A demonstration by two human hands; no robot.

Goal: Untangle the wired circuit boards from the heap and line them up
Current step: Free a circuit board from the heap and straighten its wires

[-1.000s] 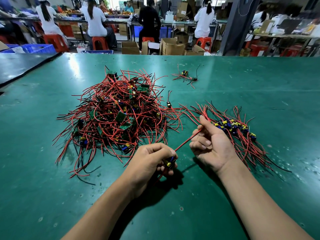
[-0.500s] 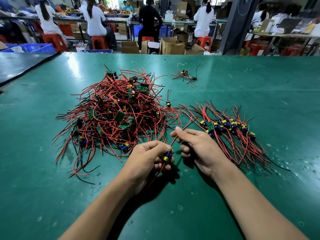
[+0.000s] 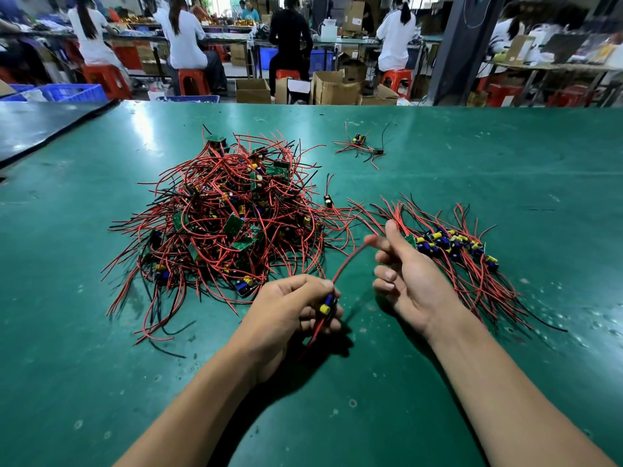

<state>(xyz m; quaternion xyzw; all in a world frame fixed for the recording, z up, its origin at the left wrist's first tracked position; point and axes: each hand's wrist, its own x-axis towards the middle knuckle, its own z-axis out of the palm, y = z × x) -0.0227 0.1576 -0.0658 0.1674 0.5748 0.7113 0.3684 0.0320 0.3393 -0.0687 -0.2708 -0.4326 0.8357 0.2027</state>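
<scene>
One circuit board (image 3: 326, 306) is pinched in the fingers of the left hand (image 3: 290, 313) just above the tabletop (image 3: 505, 156), its yellow and blue components turned up toward the head camera — a grip that seems meant to keep the board steady while its leads are pulled straight. A red wire (image 3: 349, 261) arcs up from the board to the right hand (image 3: 409, 276), where it is nipped between thumb and forefinger; the remaining fingers are loosely curled, and the tip is blurred. The hold looks chosen to draw the wire out along its length. The heap (image 3: 222, 220) lies just beyond the left hand, a dense tangle of red and black leads with small green boards buried in it. The sorted row (image 3: 451, 247) is laid behind the right hand, components side by side, wires fanned toward the person — probably where the held board belongs. A small stray cluster (image 3: 362, 146) sits well apart, farther back.
</scene>
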